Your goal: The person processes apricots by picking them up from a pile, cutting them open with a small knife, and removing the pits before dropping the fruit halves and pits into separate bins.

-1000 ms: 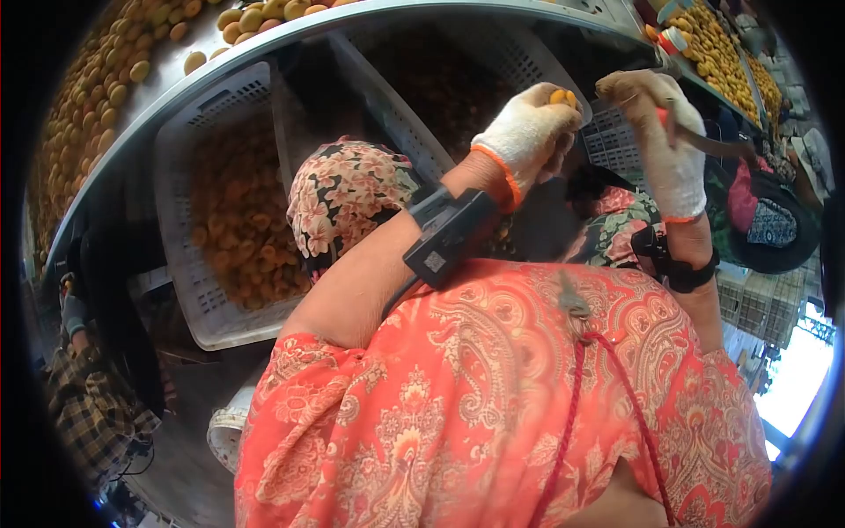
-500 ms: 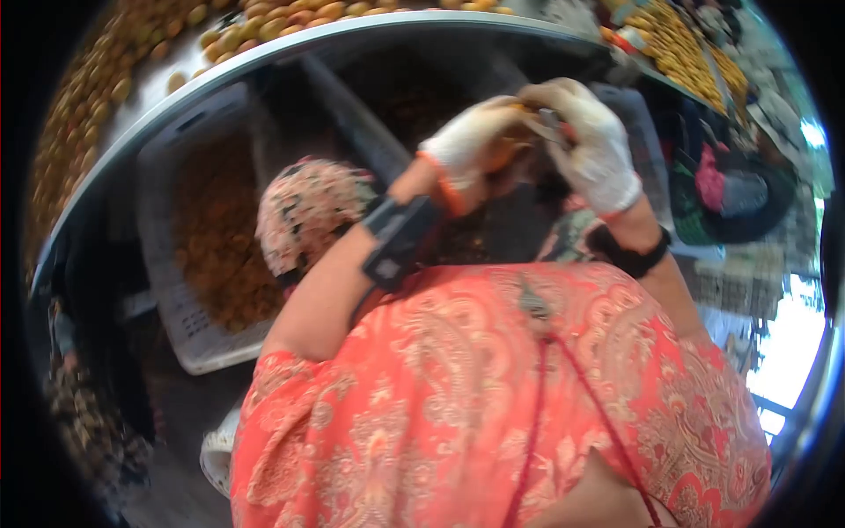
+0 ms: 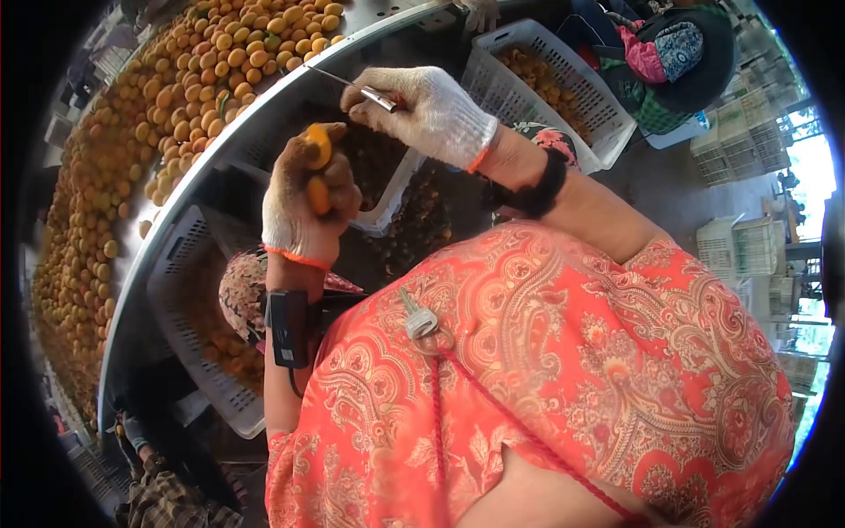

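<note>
My left hand (image 3: 306, 198), in a white glove stained brown at the fingers, is closed on apricot pieces. One orange piece (image 3: 319, 146) shows between thumb and fingers, and another (image 3: 318, 194) lies lower against the palm. In my right hand (image 3: 433, 114), also gloved, is a small knife (image 3: 379, 98) with a metal handle. Its thin blade points up and left, over the table's edge. The hands are a short way apart, the right one higher. Below them is a white-rimmed crate (image 3: 380, 217) with dark contents, partly hidden by my left hand.
Whole apricots (image 3: 224, 66) cover the metal table (image 3: 370, 35) ahead and left. Crates of cut fruit stand at left (image 3: 242, 400) and right (image 3: 607, 145). A person in a dark hat (image 3: 711, 53) is at upper right; another's gloved hand (image 3: 480, 12) is at the top.
The view has swung, bringing more of the table into sight. My hands, close together before, are now apart, with the knife clear of the fruit pieces in the left.
</note>
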A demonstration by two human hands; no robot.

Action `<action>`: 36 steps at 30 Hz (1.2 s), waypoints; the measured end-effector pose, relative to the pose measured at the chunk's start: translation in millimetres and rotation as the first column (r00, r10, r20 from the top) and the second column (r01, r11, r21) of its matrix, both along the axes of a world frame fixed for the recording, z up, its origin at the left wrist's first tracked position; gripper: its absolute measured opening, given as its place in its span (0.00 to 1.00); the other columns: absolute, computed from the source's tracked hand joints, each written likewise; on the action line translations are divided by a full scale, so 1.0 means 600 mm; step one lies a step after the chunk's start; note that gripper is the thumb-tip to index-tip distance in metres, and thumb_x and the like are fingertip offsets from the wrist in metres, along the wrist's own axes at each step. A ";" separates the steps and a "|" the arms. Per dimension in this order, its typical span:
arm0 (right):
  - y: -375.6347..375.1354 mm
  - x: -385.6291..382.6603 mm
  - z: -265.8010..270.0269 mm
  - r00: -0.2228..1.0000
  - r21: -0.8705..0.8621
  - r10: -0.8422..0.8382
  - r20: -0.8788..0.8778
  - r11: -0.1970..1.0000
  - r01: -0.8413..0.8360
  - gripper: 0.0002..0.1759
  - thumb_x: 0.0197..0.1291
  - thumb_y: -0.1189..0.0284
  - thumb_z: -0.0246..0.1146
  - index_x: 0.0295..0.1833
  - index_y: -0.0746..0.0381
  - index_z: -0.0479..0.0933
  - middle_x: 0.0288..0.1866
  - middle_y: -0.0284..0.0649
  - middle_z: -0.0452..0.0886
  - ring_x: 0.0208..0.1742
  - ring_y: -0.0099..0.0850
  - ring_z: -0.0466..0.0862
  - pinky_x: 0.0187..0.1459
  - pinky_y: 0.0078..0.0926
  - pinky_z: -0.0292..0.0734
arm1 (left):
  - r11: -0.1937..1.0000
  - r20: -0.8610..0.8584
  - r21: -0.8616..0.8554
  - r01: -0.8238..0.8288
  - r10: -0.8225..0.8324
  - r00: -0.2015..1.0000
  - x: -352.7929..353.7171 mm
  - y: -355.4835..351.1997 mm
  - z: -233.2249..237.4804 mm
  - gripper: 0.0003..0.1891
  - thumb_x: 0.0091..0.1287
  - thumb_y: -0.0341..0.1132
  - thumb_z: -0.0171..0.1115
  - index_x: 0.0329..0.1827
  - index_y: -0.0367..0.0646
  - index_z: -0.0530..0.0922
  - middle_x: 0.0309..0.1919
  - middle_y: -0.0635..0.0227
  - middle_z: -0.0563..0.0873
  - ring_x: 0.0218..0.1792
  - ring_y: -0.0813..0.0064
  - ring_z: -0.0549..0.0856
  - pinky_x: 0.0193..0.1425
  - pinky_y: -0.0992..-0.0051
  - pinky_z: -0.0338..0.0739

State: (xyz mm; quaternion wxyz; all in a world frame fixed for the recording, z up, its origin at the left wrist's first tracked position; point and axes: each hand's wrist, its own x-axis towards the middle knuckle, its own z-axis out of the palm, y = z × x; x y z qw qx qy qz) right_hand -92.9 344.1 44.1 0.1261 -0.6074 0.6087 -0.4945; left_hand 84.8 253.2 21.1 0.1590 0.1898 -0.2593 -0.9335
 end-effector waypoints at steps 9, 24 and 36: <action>0.062 0.004 0.102 0.718 -0.139 0.064 0.693 0.989 0.046 0.17 0.67 0.59 0.68 0.34 0.61 0.79 0.21 0.30 0.78 0.18 0.18 0.76 0.15 0.19 0.66 | 0.989 -0.100 -0.147 -0.032 0.017 0.995 -0.011 0.078 0.073 0.24 0.68 0.37 0.60 0.66 0.41 0.72 0.29 0.67 0.76 0.26 0.80 0.75 0.30 0.80 0.71; 0.134 -0.005 0.163 0.306 -0.513 0.460 0.833 0.850 0.120 0.21 0.70 0.56 0.64 0.27 0.56 0.70 0.14 0.30 0.67 0.10 0.23 0.65 0.13 0.24 0.58 | 0.926 0.072 -0.375 0.043 -0.017 0.997 -0.067 0.198 0.135 0.12 0.68 0.33 0.59 0.52 0.42 0.74 0.30 0.67 0.79 0.22 0.79 0.74 0.24 0.79 0.68; 0.168 0.001 0.171 0.511 -0.505 0.375 0.774 0.852 0.139 0.21 0.67 0.55 0.68 0.29 0.57 0.71 0.18 0.27 0.69 0.17 0.17 0.66 0.19 0.18 0.59 | 0.709 0.132 -0.705 0.012 0.115 0.985 -0.087 0.224 0.121 0.10 0.67 0.27 0.58 0.50 0.43 0.71 0.30 0.70 0.78 0.28 0.79 0.78 0.26 0.82 0.72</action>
